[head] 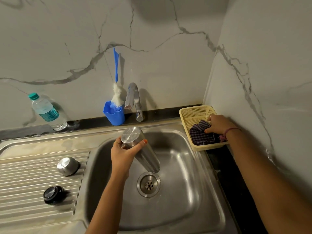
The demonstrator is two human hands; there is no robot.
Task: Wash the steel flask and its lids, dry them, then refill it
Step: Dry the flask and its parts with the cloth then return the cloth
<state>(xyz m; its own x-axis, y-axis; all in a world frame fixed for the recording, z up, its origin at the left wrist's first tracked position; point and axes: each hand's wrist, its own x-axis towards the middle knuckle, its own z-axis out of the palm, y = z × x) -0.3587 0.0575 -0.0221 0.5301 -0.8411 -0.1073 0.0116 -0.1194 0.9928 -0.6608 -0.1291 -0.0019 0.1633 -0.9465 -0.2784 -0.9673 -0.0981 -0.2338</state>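
Over the sink (pixel 194 166), inverted flask (pixel 143 149) within left hand (pixel 122 153) fingers' grip; right hand (pixel 217 124) fingers clutching checked cloth (pixel 200 136).

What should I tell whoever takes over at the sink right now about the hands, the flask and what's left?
Left hand grips the flask, upside down and tilted, mouth over the drain in the sink.
Right hand grips the checked cloth in the basket.
Steel lid and black lid sit on the drainboard. Tap shows no water running.
Done: flask looks rinsed and is being drained.
Left: dry flask and lids, then refill, perhaps from the water bottle.
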